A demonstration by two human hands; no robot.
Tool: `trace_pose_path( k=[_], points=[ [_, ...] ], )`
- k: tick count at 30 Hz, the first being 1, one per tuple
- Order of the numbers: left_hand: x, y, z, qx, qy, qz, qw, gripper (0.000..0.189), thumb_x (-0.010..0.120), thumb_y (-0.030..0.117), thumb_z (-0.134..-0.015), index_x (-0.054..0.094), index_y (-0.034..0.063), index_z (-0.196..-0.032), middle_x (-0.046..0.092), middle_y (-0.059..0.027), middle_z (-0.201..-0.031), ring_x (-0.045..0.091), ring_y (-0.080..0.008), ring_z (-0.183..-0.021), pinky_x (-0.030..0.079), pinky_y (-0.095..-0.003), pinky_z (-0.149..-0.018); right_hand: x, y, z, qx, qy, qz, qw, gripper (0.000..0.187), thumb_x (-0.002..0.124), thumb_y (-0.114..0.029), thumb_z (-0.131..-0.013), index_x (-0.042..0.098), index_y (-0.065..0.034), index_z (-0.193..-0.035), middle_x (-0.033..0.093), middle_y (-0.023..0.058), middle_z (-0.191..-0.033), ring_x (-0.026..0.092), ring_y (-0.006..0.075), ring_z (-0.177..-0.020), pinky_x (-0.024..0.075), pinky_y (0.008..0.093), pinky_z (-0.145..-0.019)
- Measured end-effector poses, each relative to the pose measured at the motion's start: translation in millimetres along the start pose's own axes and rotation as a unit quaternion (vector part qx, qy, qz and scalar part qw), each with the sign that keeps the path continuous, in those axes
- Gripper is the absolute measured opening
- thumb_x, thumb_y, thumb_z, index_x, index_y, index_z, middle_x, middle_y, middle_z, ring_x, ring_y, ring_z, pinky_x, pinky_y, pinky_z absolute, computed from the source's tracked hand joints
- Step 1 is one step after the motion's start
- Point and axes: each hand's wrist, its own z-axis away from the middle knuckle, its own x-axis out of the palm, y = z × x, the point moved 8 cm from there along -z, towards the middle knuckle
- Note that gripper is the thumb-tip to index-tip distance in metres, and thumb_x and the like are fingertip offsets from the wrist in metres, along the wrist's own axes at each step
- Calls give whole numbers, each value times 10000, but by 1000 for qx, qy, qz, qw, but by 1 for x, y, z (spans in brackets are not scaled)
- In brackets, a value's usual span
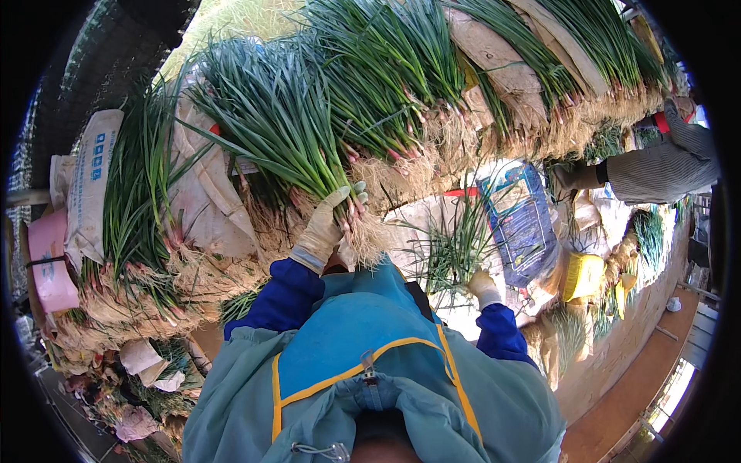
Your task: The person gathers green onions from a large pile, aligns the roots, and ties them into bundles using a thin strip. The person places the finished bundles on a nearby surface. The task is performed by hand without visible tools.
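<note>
My left hand (324, 228), in a pale glove, grips a bunch of scallion-like greens (301, 139) around its pinkish stem bases. The long leaves fan up and away from me, and the pale fibrous roots (367, 240) hang toward my blue apron (353, 324). My right hand (485, 286), also gloved, is low beside a loose heap of thin green leaves (457, 249) on pale sacking (408, 217). Its fingertips are partly hidden among the leaves, so whether it grasps any is unclear.
Rooted bundles of greens (382, 58) line the far side, with more at left (136, 191). A dark blue printed sack (521, 226) lies right of the leaf heap, near a yellow bag (582, 276). Another person's striped sleeve (660, 171) reaches in from the right. A pink container (53, 260) stands far left.
</note>
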Motion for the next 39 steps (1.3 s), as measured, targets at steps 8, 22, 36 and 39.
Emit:
trace_pose_path(
  k=[8, 22, 36, 39],
  points=[
    [-21, -11, -9, -18, -53, -119, 991, 250, 545, 233, -890, 610, -8, -900, 580, -51, -672, 554, -138, -581, 477, -263, -611, -283, -240, 174, -445, 542, -322, 636, 428, 609, -263, -798, 522, -38, -1151, 567, 191, -1117, 569, 327, -995, 481, 410, -817],
    [-45, -14, 18, -83, 130, -179, 972, 291, 498, 273, -926, 578, 79, -725, 529, -20, -538, 487, -110, -446, 381, -238, -416, -287, -316, 169, -434, 423, -486, 630, 261, 520, -232, -878, 477, -70, -1077, 588, 182, -896, 589, 362, -794, 466, 456, -701],
    [30, 52, 40, 71, -128, 51, 988, 385, 567, 135, -895, 452, 81, -1258, 602, -32, -970, 589, -163, -862, 490, -386, -868, -377, -136, 14, -306, 408, -655, 558, 185, 593, -173, -835, 632, -35, -952, 650, 76, -814, 617, 197, -725, 488, 290, -682],
    [29, 27, 16, -1, -104, 148, 984, 563, 563, 174, -907, 306, 67, -1397, 576, -9, -857, 552, -146, -792, 456, -360, -864, -403, -192, -6, -278, 432, -378, 770, 322, 596, -215, -764, 610, -71, -1052, 615, 181, -1057, 590, 340, -981, 467, 411, -842]
  ],
)
